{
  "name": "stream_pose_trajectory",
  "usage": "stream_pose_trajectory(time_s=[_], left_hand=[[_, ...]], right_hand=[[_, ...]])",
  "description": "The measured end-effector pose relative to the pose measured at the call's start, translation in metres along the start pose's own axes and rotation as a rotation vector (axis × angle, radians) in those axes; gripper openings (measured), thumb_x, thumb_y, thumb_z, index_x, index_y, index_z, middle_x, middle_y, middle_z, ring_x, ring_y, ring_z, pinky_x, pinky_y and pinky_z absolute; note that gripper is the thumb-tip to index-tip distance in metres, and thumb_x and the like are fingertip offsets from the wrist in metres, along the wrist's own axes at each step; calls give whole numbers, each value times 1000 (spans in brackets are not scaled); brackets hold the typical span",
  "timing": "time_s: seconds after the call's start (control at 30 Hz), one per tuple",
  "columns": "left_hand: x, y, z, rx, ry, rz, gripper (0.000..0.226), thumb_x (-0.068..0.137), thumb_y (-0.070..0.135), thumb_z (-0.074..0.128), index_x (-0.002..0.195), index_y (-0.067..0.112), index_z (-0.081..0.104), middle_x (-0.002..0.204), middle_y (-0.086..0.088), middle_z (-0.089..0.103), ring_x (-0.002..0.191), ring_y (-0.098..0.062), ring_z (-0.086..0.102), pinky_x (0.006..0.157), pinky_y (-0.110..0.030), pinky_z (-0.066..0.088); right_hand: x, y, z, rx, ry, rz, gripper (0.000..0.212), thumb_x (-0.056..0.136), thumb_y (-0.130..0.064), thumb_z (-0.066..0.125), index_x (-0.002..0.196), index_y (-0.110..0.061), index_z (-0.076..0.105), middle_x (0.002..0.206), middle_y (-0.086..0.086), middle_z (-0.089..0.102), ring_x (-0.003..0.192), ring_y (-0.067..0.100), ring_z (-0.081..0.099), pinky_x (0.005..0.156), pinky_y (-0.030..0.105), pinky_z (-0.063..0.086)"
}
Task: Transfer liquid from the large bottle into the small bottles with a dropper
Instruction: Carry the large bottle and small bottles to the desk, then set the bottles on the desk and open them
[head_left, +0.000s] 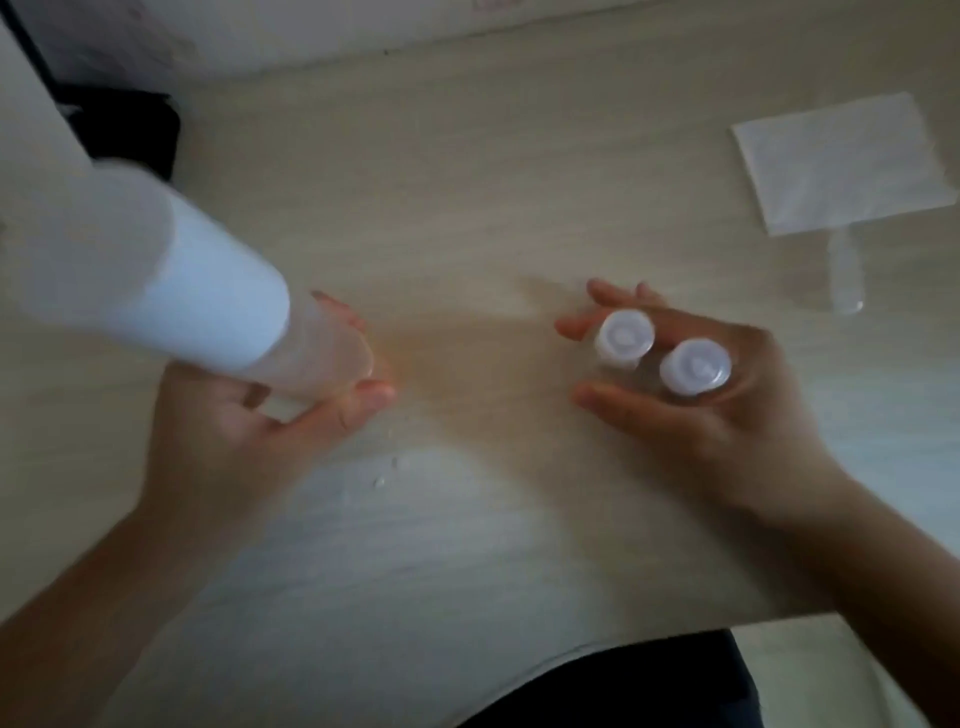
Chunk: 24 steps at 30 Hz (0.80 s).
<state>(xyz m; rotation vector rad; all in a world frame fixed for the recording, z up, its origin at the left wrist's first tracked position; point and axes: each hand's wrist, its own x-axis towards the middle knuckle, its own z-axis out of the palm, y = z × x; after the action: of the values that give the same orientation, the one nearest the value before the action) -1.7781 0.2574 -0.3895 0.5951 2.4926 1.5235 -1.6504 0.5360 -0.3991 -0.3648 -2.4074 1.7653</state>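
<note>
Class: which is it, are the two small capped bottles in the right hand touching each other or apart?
Cannot tell. In the head view, the caps of the small bottles nearly meet inside the right hand, but blur hides any contact or gap.

No readable text, label, brand or number is being shown on anything pictured; surfaces are blurred.
</note>
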Motion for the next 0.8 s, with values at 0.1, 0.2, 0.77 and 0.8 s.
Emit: stream_pose_trajectory(time_s=[0.1,0.2,0.77,0.8], left_hand=[[4,-7,-4,15,0,21,34,73,49,90,99,30,80,104,8,81,101,-15,78,91,-44,63],[5,-5,-8,-11,-36,84,43,69,49,89,100,20,79,96,1,82,92,-22,79,84,-53,65],[-38,-15,-42,218,3,82,96,79,50,88,157,23,40,159,11,43,146,-14,42,115,-35,37],[-55,-20,-46,167,67,150,83,80,51,86,150,30,46,151,20,47,141,-10,45,111,-33,40]], right_hand=[[2,3,0,-86,20,-115,19,82,-22,87,93,-35,80,114,-9,79,132,9,61,128,44,25],[-7,0,5,-155,77,-174,21,82,-33,84,70,-44,70,98,5,76,111,30,72,104,49,53],[-33,8,6,-71,386,32,32,75,-55,81,99,-35,82,104,-7,80,95,3,74,95,33,55],[-44,8,7,-6,445,-14,35,76,-53,78,103,-32,82,105,-7,80,100,5,73,97,32,53]])
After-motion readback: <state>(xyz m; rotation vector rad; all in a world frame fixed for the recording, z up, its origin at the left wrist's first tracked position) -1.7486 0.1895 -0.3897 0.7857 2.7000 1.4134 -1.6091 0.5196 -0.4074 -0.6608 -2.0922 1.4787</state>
